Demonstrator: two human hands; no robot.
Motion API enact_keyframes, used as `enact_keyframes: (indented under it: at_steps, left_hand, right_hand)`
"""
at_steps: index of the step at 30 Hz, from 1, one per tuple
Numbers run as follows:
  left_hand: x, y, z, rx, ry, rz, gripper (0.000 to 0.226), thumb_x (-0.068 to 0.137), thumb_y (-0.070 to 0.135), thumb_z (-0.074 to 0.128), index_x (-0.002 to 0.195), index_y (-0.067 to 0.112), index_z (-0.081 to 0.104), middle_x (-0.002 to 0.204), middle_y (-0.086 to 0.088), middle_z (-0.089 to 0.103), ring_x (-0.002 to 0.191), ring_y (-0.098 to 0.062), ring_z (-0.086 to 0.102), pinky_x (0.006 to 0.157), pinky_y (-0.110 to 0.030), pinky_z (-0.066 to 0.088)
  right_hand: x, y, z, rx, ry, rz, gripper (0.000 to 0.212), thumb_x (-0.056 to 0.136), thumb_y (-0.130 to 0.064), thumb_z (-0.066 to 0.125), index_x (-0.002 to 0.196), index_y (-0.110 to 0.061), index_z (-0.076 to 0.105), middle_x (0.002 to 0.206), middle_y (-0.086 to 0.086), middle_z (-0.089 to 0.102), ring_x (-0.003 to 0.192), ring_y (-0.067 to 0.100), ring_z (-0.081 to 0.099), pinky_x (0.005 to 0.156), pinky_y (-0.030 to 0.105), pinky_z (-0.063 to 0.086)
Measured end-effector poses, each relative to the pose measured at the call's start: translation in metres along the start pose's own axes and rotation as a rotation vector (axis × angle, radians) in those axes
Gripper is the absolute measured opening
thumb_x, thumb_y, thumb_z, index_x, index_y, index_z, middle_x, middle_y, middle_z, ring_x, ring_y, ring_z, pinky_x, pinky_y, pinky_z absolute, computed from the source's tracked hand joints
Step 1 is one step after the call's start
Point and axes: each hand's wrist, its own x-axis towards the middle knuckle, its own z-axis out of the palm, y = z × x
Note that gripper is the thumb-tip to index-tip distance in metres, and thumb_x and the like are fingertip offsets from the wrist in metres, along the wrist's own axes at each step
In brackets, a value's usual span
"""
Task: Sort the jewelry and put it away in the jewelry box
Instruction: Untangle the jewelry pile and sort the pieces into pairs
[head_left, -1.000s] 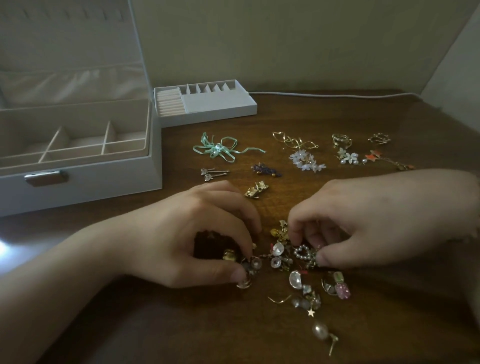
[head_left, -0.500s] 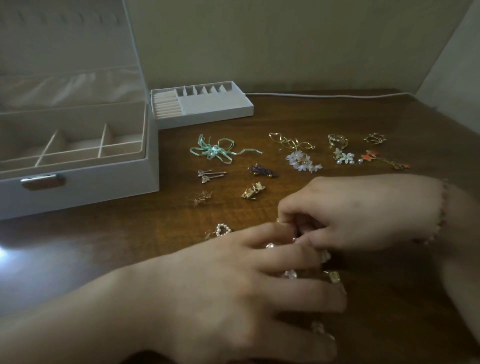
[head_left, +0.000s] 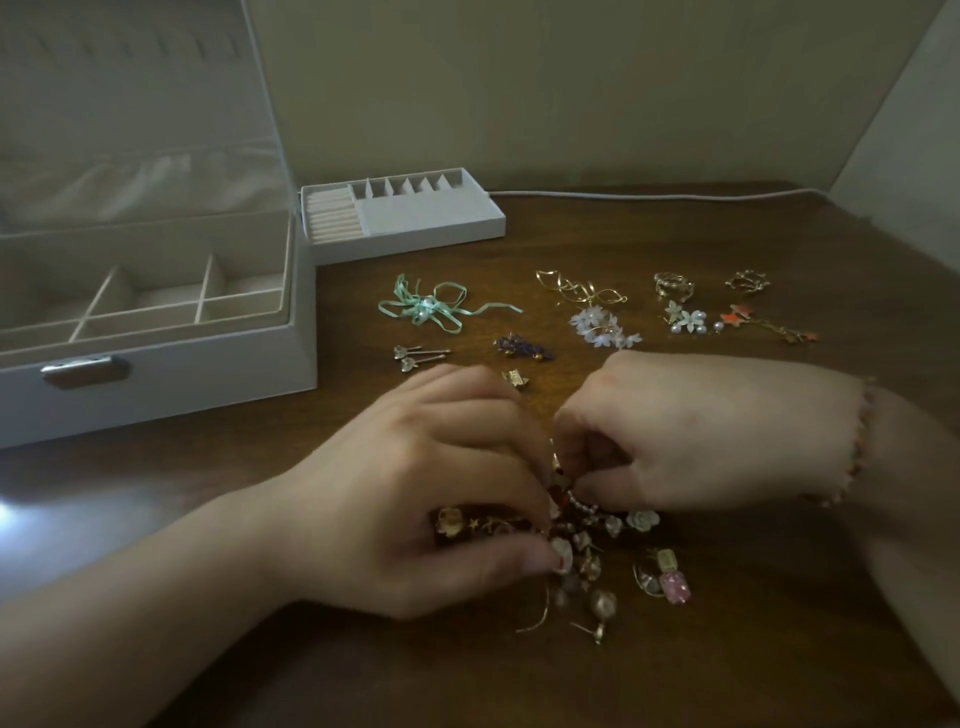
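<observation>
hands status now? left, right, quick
Left hand: fingers curled into the tangled jewelry pile, gripping pieces from it.
Right hand: fingertips pinching a piece at the pile's top; which piece cannot be told.

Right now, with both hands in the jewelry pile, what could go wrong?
Both hands, left hand and right hand, pinch into one tangled pile; hooks may snag and drag neighbours along. The left hand sits close to the gold earring already sorted and could knock it. Dim light may cause mismatched pairs.
</observation>
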Motion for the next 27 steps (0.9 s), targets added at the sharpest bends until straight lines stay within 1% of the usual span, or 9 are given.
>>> enact_keyframes:
  at_steps: [4,7,12,14,16,19,21,24,27]
  left_hand:
    - [-0.001,-0.006,0.001,-0.046,0.095,-0.116,0.025,0.095,0.035,0.063,0.092,0.015,0.078,0.101,0.004,0.069,0.101,-0.018,0.061,0.088,-0.038,0.049]
    - [-0.002,-0.009,0.0,-0.053,0.085,-0.154,0.023,0.095,0.035,0.062,0.096,0.018,0.078,0.102,0.006,0.069,0.102,-0.013,0.061,0.09,-0.034,0.048]
    - [-0.002,-0.01,-0.001,-0.059,0.064,-0.176,0.021,0.095,0.033,0.063,0.098,0.018,0.078,0.104,0.007,0.069,0.103,-0.012,0.061,0.09,-0.033,0.048]
    - [-0.003,-0.011,-0.002,-0.056,0.062,-0.175,0.014,0.092,0.02,0.064,0.096,0.017,0.077,0.103,0.007,0.069,0.102,-0.012,0.061,0.089,-0.032,0.049]
    - [-0.005,-0.013,-0.003,-0.067,0.078,-0.199,0.026,0.078,0.001,0.059,0.091,0.017,0.076,0.101,0.007,0.068,0.101,-0.014,0.061,0.087,-0.031,0.049]
    - [-0.005,-0.015,-0.004,-0.085,0.179,-0.246,0.04,0.064,-0.016,0.05,0.079,0.016,0.07,0.09,0.004,0.066,0.093,-0.017,0.062,0.077,-0.032,0.051]
    - [-0.005,-0.017,-0.005,-0.067,0.287,-0.279,0.041,0.061,-0.017,0.047,0.074,0.018,0.064,0.083,0.002,0.064,0.085,-0.018,0.061,0.07,-0.034,0.05]
    - [-0.007,-0.02,-0.006,-0.066,0.443,-0.333,0.043,0.058,-0.017,0.045,0.071,0.023,0.055,0.077,0.002,0.059,0.075,-0.018,0.057,0.063,-0.03,0.046]
    - [-0.007,-0.022,-0.006,-0.062,0.518,-0.379,0.046,0.057,-0.019,0.044,0.069,0.024,0.051,0.072,0.0,0.056,0.069,-0.02,0.053,0.059,-0.028,0.041]
  right_hand:
    - [0.0,-0.001,0.001,-0.052,0.051,-0.017,0.013,0.084,-0.043,0.065,0.083,-0.031,0.064,0.065,-0.014,0.054,0.064,-0.007,0.052,0.049,0.015,0.035]
    - [0.0,0.0,-0.001,-0.017,0.056,-0.034,0.01,0.084,-0.04,0.065,0.081,-0.031,0.065,0.063,-0.015,0.055,0.068,-0.013,0.052,0.05,0.015,0.038]
    - [-0.001,0.006,-0.002,0.044,0.044,-0.029,0.007,0.09,-0.034,0.06,0.089,-0.031,0.066,0.071,-0.015,0.057,0.075,-0.011,0.053,0.056,0.016,0.045]
    - [-0.004,0.008,-0.004,0.057,0.03,-0.019,0.006,0.091,-0.032,0.059,0.091,-0.033,0.065,0.072,-0.015,0.058,0.076,-0.01,0.053,0.057,0.016,0.045]
    - [-0.008,0.01,-0.005,0.039,0.015,-0.01,0.007,0.09,-0.038,0.059,0.094,-0.036,0.065,0.074,-0.015,0.059,0.077,-0.008,0.055,0.057,0.018,0.046]
    - [-0.008,0.008,-0.006,-0.008,-0.003,-0.011,0.024,0.085,-0.056,0.058,0.099,-0.038,0.064,0.082,-0.015,0.06,0.074,-0.001,0.057,0.061,0.019,0.049]
    - [-0.006,0.005,-0.004,-0.034,0.016,0.0,0.031,0.082,-0.061,0.057,0.099,-0.037,0.066,0.081,-0.016,0.059,0.072,0.0,0.056,0.063,0.02,0.049]
    - [-0.002,0.001,0.0,-0.095,0.078,0.025,0.03,0.082,-0.061,0.059,0.094,-0.036,0.068,0.072,-0.017,0.056,0.064,-0.002,0.051,0.056,0.019,0.041]
    - [-0.001,-0.002,0.0,-0.126,0.118,0.027,0.025,0.084,-0.058,0.06,0.092,-0.036,0.07,0.067,-0.018,0.054,0.061,-0.003,0.049,0.055,0.019,0.04]
